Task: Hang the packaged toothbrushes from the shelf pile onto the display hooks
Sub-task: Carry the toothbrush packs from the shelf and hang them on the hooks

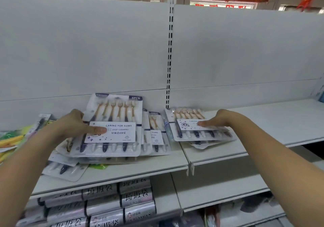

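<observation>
Being gripped right now in the head view is the top pack (114,130) of toothbrushes. The left hand (70,124) is being curled round its left edge, with the thumb being laid flat across the white label. The pack is being held at a tilt over the left pile (156,139). That pile is being spread loosely over the white shelf (140,167), with more packs being fanned out beneath and off to the left.

Over on the right, a second pack (201,134) is being touched by the right hand (220,119). The thumb is being pressed on its label, but the fingers are being hidden behind the hand, so whether it is being grasped cannot be told. This pack is being rested on another one, just right of the slotted upright (169,51).

Underneath the shelf, rolls of bags (135,198) are being shown stacked in rows.
</observation>
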Available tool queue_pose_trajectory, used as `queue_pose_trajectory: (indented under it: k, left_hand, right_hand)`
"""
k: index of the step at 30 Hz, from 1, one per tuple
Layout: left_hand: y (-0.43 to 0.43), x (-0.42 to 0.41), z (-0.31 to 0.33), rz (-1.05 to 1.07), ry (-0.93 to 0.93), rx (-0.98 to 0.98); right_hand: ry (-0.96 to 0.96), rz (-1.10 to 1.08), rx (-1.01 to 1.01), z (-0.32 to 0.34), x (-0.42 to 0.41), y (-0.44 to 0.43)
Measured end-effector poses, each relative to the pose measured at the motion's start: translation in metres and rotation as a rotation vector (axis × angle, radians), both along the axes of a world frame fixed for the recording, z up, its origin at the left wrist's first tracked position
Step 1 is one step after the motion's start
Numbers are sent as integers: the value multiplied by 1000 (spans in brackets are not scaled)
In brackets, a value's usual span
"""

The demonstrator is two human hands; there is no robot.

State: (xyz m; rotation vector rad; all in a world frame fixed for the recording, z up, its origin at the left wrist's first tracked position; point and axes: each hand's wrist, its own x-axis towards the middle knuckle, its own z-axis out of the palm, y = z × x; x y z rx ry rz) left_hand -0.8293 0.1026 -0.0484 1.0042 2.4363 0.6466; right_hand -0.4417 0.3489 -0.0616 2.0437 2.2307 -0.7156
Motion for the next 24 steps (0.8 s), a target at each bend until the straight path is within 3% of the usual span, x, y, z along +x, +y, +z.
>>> queue_pose_trajectory:
  k: [6, 11, 24]
  left_hand:
    - [-2, 6, 5, 32, -138, 228]
    - [-17, 1, 1, 87, -409, 492]
    - [-36, -20, -17, 172, -627, 629]
  right_hand:
    - [-31, 27, -44, 3, -7, 2]
    - [74, 14, -79, 8, -15, 7]
    - [649, 11, -198, 3, -9, -4]
